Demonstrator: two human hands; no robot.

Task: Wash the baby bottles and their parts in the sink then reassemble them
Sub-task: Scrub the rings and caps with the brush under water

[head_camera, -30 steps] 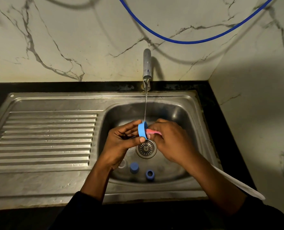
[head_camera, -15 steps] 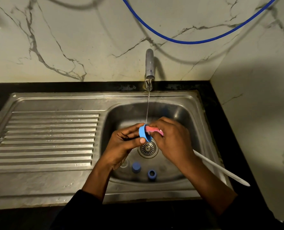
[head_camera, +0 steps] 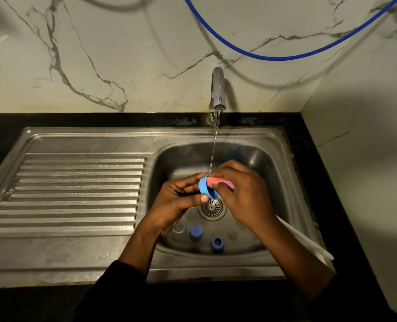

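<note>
Over the sink basin (head_camera: 283, 182), my left hand (head_camera: 178, 201) pinches a blue bottle ring (head_camera: 206, 188) between thumb and fingers, under a thin stream of water from the tap (head_camera: 218, 89). My right hand (head_camera: 244, 196) grips a brush with a pink head (head_camera: 218, 181) pushed into the ring; its white handle (head_camera: 306, 242) sticks out past my right wrist. On the basin floor lie a blue cap (head_camera: 195, 233), a smaller blue ring (head_camera: 217, 243) and a clear part (head_camera: 178, 227) next to the cap.
The drain strainer (head_camera: 212, 207) sits below my hands. A ribbed steel drainboard (head_camera: 72, 194) lies to the left. A blue hose (head_camera: 283, 57) hangs across the marble wall behind. A marble side wall (head_camera: 364, 159) stands close on the right.
The brush handle has swung, its white end now lower and closer to my right arm. The blue ring has tilted slightly in my left hand. Both hands stay under the stream.
</note>
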